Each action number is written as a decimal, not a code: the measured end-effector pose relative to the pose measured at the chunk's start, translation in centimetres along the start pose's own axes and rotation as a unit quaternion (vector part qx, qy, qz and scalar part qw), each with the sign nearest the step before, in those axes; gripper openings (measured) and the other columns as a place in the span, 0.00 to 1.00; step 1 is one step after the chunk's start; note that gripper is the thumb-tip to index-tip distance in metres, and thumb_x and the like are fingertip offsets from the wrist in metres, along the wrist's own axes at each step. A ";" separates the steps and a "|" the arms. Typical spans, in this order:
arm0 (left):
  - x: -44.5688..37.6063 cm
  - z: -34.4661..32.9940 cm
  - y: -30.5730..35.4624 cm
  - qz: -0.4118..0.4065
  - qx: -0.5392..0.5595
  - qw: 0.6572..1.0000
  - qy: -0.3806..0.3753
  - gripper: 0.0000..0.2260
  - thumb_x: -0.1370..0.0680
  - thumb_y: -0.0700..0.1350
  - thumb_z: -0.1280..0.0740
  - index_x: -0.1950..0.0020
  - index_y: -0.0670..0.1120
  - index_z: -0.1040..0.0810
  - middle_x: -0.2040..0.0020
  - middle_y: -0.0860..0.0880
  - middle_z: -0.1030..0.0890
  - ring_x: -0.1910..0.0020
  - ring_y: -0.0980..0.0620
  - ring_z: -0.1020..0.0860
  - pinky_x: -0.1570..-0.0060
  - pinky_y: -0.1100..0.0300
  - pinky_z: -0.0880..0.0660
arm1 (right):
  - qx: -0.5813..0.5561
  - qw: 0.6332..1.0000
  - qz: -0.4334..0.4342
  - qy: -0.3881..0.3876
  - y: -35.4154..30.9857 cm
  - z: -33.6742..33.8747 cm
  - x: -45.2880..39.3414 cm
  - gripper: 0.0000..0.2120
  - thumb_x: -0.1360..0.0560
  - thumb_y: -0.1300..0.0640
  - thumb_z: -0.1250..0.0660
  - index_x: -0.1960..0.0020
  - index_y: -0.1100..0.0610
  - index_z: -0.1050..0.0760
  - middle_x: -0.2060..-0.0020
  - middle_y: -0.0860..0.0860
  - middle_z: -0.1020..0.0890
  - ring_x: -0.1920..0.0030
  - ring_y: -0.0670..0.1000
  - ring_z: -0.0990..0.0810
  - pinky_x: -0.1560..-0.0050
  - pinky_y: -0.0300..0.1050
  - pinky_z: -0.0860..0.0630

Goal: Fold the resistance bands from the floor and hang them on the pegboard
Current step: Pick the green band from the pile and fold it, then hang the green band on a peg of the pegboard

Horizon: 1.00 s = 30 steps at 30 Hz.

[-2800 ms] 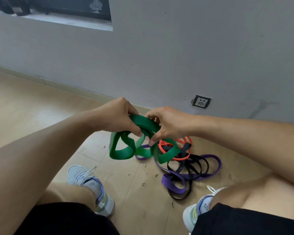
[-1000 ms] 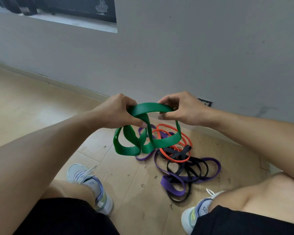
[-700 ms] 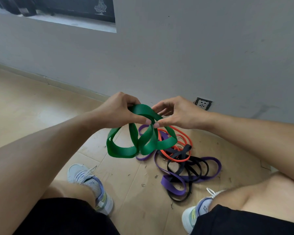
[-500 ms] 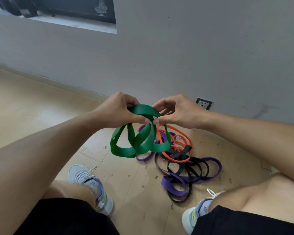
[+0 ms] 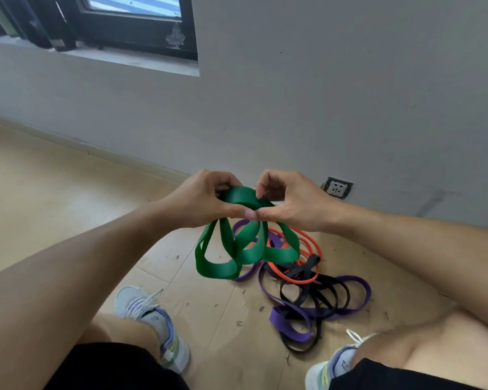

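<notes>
A wide green resistance band [image 5: 237, 251] hangs in several loops above the floor. My left hand [image 5: 200, 201] grips its gathered top from the left. My right hand [image 5: 290, 201] pinches the same top from the right, thumb tips almost touching. On the floor beneath lie an orange band [image 5: 293, 277], a purple band [image 5: 290, 325] and a black band [image 5: 316, 299], tangled together. No pegboard is in view.
I crouch over a tan wood floor [image 5: 54, 209], with one pale sneaker [image 5: 150, 319] at lower left and another [image 5: 333, 367] at lower right. A grey wall [image 5: 321, 94] stands close ahead with a socket [image 5: 337, 188] low down and a dark window [image 5: 130, 21] at upper left.
My right hand drew the green band's top out to the right, then came back to the left hand, gathering the loops. Both hands have risen slightly and the view has tilted up.
</notes>
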<state>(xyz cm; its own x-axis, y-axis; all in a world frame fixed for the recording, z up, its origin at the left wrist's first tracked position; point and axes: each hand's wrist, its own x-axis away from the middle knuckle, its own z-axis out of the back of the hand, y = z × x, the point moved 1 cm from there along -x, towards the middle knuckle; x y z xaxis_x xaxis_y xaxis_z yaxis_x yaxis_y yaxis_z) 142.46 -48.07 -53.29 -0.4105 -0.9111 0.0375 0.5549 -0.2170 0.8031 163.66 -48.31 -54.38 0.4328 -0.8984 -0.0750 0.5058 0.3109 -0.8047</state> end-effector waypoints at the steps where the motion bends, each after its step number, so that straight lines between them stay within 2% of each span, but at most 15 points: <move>1: 0.0 0.1 0.0 -0.002 0.002 1.000 -0.002 0.22 0.38 0.54 0.18 0.49 0.47 0.17 0.57 0.50 0.13 0.58 0.51 0.14 0.51 0.52 0.17 | -0.004 1.000 0.004 0.005 0.0 0.0 0.0 0.14 0.30 0.56 0.18 0.53 0.54 0.23 0.56 0.54 0.13 0.54 0.54 0.13 0.45 0.55 0.18; 3: 0.0 0.4 0.0 -0.008 0.004 1.000 -0.011 0.21 0.36 0.48 0.17 0.47 0.48 0.19 0.56 0.50 0.13 0.57 0.52 0.14 0.52 0.55 0.17 | -0.017 1.000 0.006 0.022 -0.3 0.3 0.1 0.13 0.29 0.59 0.19 0.53 0.55 0.23 0.57 0.56 0.14 0.55 0.58 0.14 0.47 0.60 0.18; 5: -0.1 0.7 0.1 -0.013 0.017 1.000 0.001 0.23 0.34 0.44 0.17 0.43 0.49 0.22 0.53 0.50 0.13 0.56 0.53 0.14 0.50 0.55 0.17 | -0.042 0.998 0.001 0.049 -0.7 1.1 0.2 0.13 0.29 0.59 0.20 0.51 0.55 0.23 0.57 0.55 0.14 0.54 0.59 0.14 0.47 0.58 0.17; 10: -0.3 0.0 1.6 -0.047 0.033 0.987 0.150 0.18 0.31 0.45 0.19 0.48 0.50 0.24 0.55 0.52 0.14 0.56 0.55 0.15 0.50 0.59 0.18 | -0.074 0.994 -0.021 0.079 -0.3 2.9 0.5 0.12 0.27 0.56 0.21 0.50 0.49 0.23 0.55 0.53 0.14 0.52 0.57 0.14 0.44 0.62 0.17; 11: -0.4 -0.4 2.0 -0.063 0.043 0.983 0.166 0.17 0.31 0.44 0.19 0.49 0.50 0.23 0.56 0.51 0.14 0.56 0.55 0.15 0.51 0.57 0.17 | -0.054 0.996 -0.021 0.074 -0.2 3.2 0.7 0.12 0.27 0.55 0.22 0.50 0.48 0.24 0.54 0.51 0.14 0.51 0.54 0.14 0.43 0.59 0.17; 13: -0.5 -1.0 2.9 -0.086 0.059 0.980 0.169 0.15 0.30 0.44 0.20 0.51 0.49 0.23 0.56 0.52 0.13 0.56 0.55 0.15 0.50 0.53 0.17 | 0.023 0.997 -0.016 0.074 -0.6 3.5 1.4 0.14 0.27 0.51 0.21 0.50 0.48 0.26 0.51 0.44 0.16 0.48 0.44 0.16 0.41 0.47 0.19; 15: -0.8 -1.6 3.6 -0.103 0.046 0.980 0.165 0.13 0.29 0.44 0.21 0.52 0.49 0.23 0.56 0.52 0.13 0.57 0.55 0.15 0.51 0.51 0.17 | 0.094 0.989 0.012 0.115 -1.2 4.0 2.1 0.16 0.29 0.48 0.20 0.49 0.47 0.25 0.45 0.40 0.19 0.44 0.40 0.20 0.37 0.40 0.24; 17: -1.3 -1.9 4.5 -0.113 0.043 0.978 0.172 0.12 0.28 0.46 0.21 0.52 0.51 0.23 0.55 0.52 0.14 0.57 0.54 0.15 0.51 0.49 0.17 | 0.123 0.976 0.052 0.170 -1.7 4.9 2.9 0.16 0.30 0.48 0.20 0.47 0.48 0.23 0.44 0.42 0.19 0.43 0.42 0.20 0.37 0.43 0.22; 21: -2.3 -2.5 7.2 -0.134 0.045 0.974 0.178 0.11 0.27 0.46 0.22 0.54 0.51 0.23 0.56 0.52 0.14 0.58 0.54 0.15 0.52 0.49 0.17 | 0.150 0.951 0.091 0.253 -2.3 6.5 4.9 0.12 0.26 0.51 0.23 0.44 0.49 0.19 0.49 0.43 0.17 0.47 0.43 0.17 0.44 0.47 0.18; 25: -3.9 -3.8 10.0 -0.157 0.047 0.969 0.182 0.11 0.29 0.47 0.20 0.53 0.53 0.21 0.53 0.54 0.14 0.54 0.56 0.16 0.48 0.49 0.18 | 0.156 0.926 0.097 0.331 -3.0 8.7 6.5 0.08 0.25 0.56 0.23 0.47 0.50 0.15 0.54 0.42 0.15 0.51 0.41 0.16 0.49 0.44 0.18; 28: -4.7 -4.6 12.4 -0.194 -0.012 0.954 0.227 0.17 0.30 0.51 0.20 0.44 0.53 0.19 0.44 0.58 0.17 0.46 0.58 0.19 0.43 0.56 0.20 | 0.168 0.908 0.094 0.371 -3.9 10.9 7.7 0.08 0.25 0.56 0.24 0.46 0.52 0.15 0.54 0.43 0.15 0.51 0.42 0.16 0.49 0.44 0.17; 30: -4.6 -5.0 14.0 -0.235 -0.068 0.927 0.284 0.18 0.29 0.53 0.21 0.42 0.51 0.18 0.46 0.57 0.19 0.48 0.58 0.21 0.47 0.60 0.21 | 0.174 0.895 0.095 0.399 -4.6 12.2 8.6 0.08 0.24 0.56 0.24 0.46 0.52 0.15 0.54 0.43 0.15 0.51 0.42 0.17 0.49 0.44 0.17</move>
<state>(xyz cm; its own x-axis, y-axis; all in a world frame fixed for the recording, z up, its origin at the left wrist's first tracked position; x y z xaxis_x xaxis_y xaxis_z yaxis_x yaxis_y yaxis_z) 155.72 -48.72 -45.19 -0.2047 -0.7339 -0.6477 0.5134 -0.6438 0.5673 174.19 -53.64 -44.13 -0.0647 -0.7110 -0.7003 0.7418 0.4351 -0.5103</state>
